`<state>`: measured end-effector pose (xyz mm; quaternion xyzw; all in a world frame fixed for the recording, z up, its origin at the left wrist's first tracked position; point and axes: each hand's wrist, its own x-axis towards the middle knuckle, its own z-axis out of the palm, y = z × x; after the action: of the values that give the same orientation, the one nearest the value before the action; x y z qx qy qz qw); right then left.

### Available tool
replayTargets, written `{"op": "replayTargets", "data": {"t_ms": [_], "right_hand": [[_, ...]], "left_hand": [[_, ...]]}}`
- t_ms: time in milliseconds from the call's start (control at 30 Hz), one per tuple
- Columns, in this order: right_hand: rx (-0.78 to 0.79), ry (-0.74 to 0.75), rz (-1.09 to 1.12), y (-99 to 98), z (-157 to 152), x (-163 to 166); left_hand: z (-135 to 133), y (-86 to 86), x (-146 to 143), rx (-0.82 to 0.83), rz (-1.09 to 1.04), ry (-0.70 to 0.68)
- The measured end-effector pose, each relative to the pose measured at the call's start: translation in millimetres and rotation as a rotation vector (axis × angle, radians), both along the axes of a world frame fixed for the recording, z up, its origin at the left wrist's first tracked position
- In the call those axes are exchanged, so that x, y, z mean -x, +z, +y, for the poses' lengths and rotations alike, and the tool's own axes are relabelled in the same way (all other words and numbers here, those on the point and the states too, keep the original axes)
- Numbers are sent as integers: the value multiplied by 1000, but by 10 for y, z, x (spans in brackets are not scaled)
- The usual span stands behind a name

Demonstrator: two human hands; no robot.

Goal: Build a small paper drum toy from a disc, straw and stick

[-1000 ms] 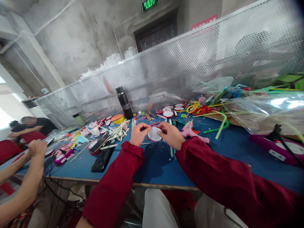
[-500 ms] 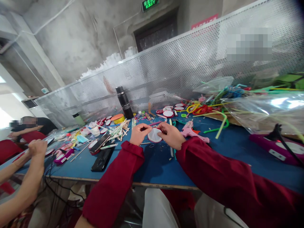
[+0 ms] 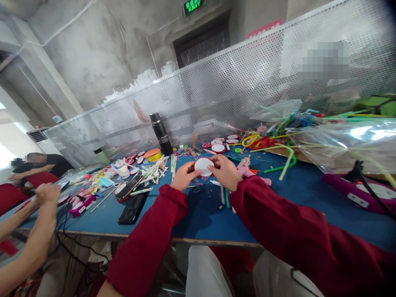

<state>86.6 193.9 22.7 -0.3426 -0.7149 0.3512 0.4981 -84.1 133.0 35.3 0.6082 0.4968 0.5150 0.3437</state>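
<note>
Both my hands hold a small white disc with a red rim [image 3: 203, 165] above the blue table [image 3: 204, 214]. My left hand [image 3: 183, 177] grips its lower left edge with curled fingers. My right hand [image 3: 226, 171] pinches its right edge. Both arms wear dark red sleeves. A pink glue gun [image 3: 247, 169] lies just right of my right hand. A white stick and a teal pen [image 3: 225, 194] lie on the table below my hands.
A black bottle [image 3: 161, 134] stands behind. Wooden sticks [image 3: 154, 171], phones [image 3: 131, 198] and more red-rimmed discs [image 3: 219, 146] lie around. Coloured straws [image 3: 278, 144] and plastic bags fill the right. Another person's arms [image 3: 34, 231] work at the left. A perforated metal screen [image 3: 247, 82] backs the table.
My hands have lifted the disc a little up and away from me and tilted it. The coloured stick held at its top edge is no longer seen there.
</note>
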Motion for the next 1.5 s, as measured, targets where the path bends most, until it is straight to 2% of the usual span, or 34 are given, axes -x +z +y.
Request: {"op": "replayTargets", "data": {"t_ms": [200, 333, 533, 833, 967, 1100, 1200, 1333, 1433, 1500], "right_hand": [[-16, 16, 42, -46, 60, -15], [-49, -4, 10, -69, 80, -12], [20, 24, 19, -96, 85, -5], [0, 4, 12, -140, 136, 5], [-21, 20, 1, -83, 71, -4], [-166, 2, -143, 13, -82, -17], [-243, 1, -234, 60, -173, -20], [-259, 36, -206, 80, -194, -27], [-246, 41, -211, 82, -167, -37], [-237, 13, -215, 81, -148, -41]], "left_hand": [[5, 6, 32, -116, 43, -140], [1, -9, 60, -175, 138, -110], [-29, -5, 71, -211, 261, -91], [-34, -8, 64, -222, 332, -65], [-19, -22, 63, -207, 279, -43], [6, -13, 59, -216, 184, 3], [15, 11, 70, -256, 246, 112], [16, 34, 100, -296, 300, 192], [26, 15, 107, -262, 282, 179], [38, -15, 100, -181, 232, 114]]}}
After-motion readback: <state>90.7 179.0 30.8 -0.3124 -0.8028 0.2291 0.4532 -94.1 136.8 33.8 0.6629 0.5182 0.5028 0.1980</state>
